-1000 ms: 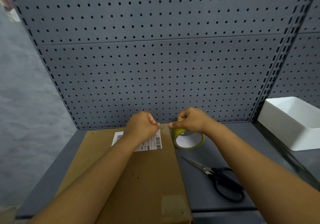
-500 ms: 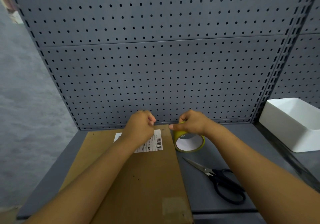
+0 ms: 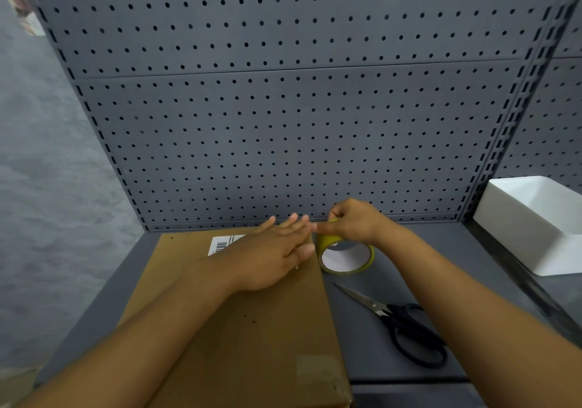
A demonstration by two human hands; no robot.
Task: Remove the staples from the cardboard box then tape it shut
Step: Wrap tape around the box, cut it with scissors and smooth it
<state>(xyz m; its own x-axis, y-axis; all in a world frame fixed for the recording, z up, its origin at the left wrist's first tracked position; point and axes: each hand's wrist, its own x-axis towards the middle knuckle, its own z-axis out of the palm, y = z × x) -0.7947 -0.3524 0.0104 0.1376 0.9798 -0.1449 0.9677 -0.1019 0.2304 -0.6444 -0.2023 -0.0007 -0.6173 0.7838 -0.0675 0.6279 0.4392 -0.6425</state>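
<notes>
Two hands at work: my left hand (image 3: 274,255) lies flat, fingers straight, on the cardboard box (image 3: 252,329); my right hand (image 3: 354,221) keeps a closed grip on the yellow tape roll (image 3: 346,255), just right of the box on the counter (image 3: 371,313).

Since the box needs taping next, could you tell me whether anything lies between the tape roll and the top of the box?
Nothing visible does. The right hand grips the tape roll right beside the cardboard box; the left hand lies flat on the box's far end, and the scissors lie nearer, off to the side.
</notes>
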